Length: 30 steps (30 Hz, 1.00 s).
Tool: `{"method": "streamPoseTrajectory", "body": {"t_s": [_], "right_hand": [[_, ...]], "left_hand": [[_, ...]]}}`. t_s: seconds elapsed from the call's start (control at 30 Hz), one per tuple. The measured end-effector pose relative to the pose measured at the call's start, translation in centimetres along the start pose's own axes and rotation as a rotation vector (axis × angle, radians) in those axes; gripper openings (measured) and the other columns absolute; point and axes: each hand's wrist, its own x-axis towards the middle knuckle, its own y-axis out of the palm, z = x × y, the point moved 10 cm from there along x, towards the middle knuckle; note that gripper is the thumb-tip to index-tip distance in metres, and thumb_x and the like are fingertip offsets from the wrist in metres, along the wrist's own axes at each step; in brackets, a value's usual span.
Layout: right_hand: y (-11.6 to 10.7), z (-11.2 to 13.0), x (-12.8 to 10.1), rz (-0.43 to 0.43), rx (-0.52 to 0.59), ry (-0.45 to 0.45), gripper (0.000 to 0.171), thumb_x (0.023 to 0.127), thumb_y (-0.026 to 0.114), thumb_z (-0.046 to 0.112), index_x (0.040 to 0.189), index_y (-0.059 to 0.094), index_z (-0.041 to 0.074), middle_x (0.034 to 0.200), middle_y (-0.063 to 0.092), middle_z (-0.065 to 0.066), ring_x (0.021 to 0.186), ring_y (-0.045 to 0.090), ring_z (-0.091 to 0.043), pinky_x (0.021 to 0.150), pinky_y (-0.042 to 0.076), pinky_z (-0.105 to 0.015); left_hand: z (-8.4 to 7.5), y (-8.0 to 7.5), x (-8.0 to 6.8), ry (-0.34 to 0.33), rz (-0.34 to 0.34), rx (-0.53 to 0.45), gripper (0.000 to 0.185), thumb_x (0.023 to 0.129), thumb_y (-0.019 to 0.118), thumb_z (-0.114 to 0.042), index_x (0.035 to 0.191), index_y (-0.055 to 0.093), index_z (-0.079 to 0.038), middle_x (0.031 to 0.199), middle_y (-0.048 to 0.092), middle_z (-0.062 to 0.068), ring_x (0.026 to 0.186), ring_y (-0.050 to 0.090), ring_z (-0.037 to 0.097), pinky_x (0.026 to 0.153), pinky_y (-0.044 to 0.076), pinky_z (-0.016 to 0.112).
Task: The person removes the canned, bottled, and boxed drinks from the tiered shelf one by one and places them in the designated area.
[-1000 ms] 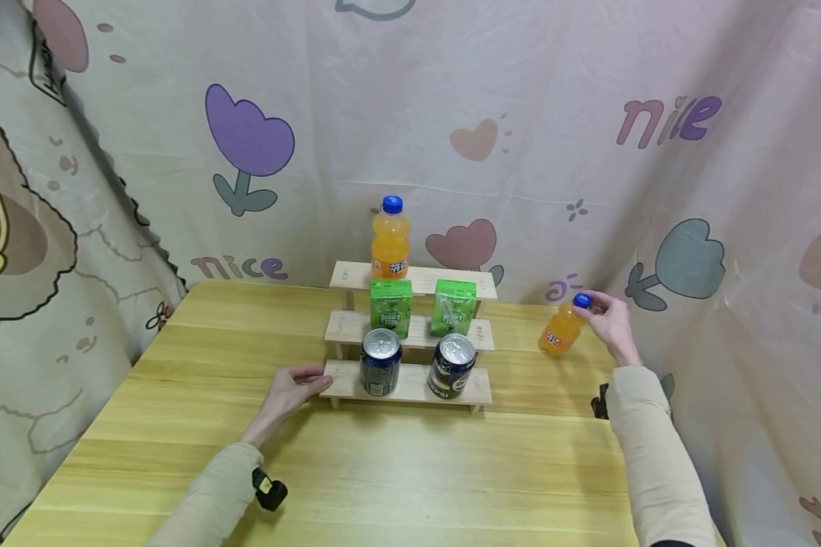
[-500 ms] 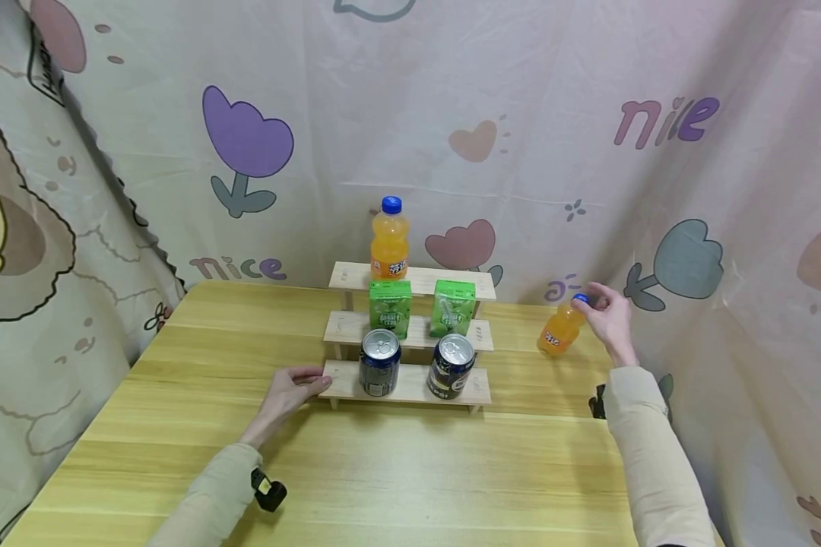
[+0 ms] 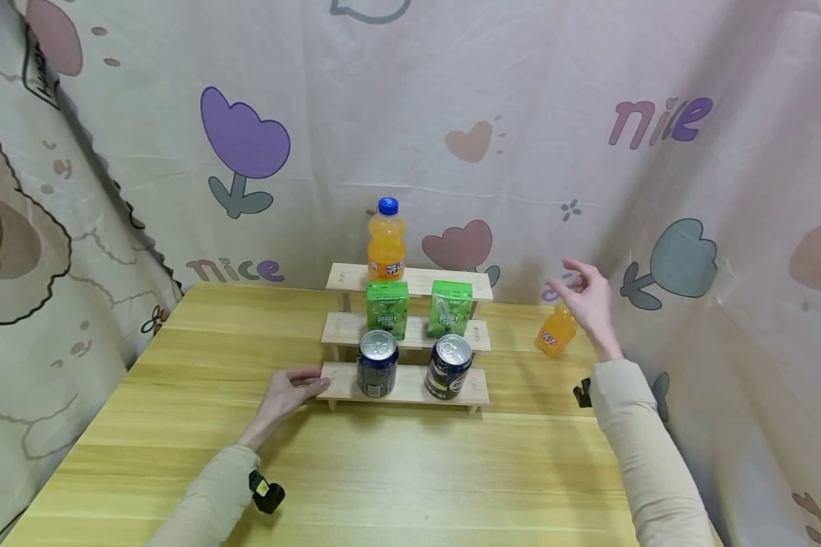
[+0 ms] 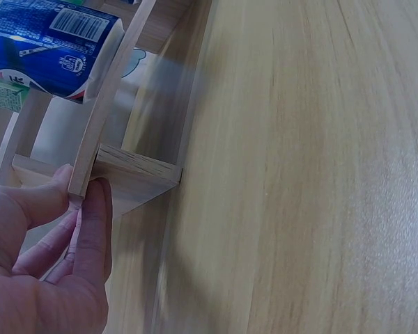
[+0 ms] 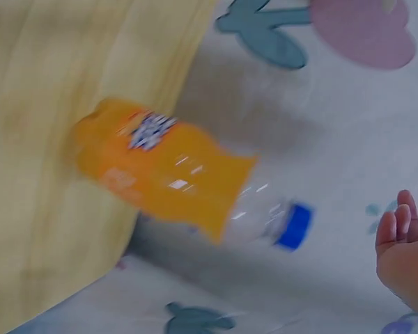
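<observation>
Right hand [image 3: 588, 300] is raised, fingers loosely spread, holding nothing; it sits just above a small orange bottle [image 3: 556, 333] with a blue cap, apart from it. Bottle stands at the table's far right edge near the curtain [image 3: 725, 190], about half full of orange drink; wrist view is blurred, so tilt is unclear. Left hand [image 3: 289, 391] rests on the yellow wood table [image 3: 410, 471], thumb and fingers pinching the left end of the wooden step rack [image 3: 335, 384] at its bottom tier. Bottom tier: two dark blue cans [image 3: 378, 363], tops shut. Middle tier: two green drink cartons [image 3: 387, 308]. Top tier: one tall orange bottle [image 3: 386, 241], blue cap on, nearly full, at the left end.
</observation>
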Motion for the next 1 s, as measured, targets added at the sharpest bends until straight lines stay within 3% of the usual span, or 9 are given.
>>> {"method": "streamPoseTrajectory", "body": {"t_s": [0.33,0.6,1.0], "right_hand": [[2.6,6.2,0.0,0.1,0.155,-0.1,0.05,0.095,0.075,0.016,0.14,0.06,0.0,0.131,0.065,-0.021,0.086,0.05,-0.002,0.076,0.043,-0.009],[5.3,10.9,-0.2,0.212,0.196,-0.118,0.053,0.095,0.075,0.018,0.143,0.058,0.002,0.132,0.065,-0.021,0.087,0.053,-0.005,0.076,0.043,-0.014],[8.5,16.4,0.8,0.315,0.252,-0.164,0.051,0.094,0.075,0.018,0.141,0.061,0.004,0.122,0.066,-0.019,0.089,0.056,-0.009,0.077,0.045,-0.018]], "left_hand": [[-0.1,0.0,0.0,-0.014,0.001,-0.026,0.048,0.096,0.073,-0.016,0.132,0.06,0.014,0.119,0.073,0.026,0.09,0.072,0.01,0.078,0.061,0.024],[0.2,0.2,-0.1,-0.035,0.0,-0.051,0.048,0.096,0.073,-0.014,0.133,0.059,0.014,0.117,0.075,0.023,0.087,0.07,0.006,0.078,0.061,0.022],[0.4,0.2,0.0,-0.05,-0.003,-0.089,0.046,0.096,0.073,-0.011,0.132,0.059,0.014,0.101,0.077,0.003,0.081,0.068,0.001,0.076,0.059,0.019]]}}
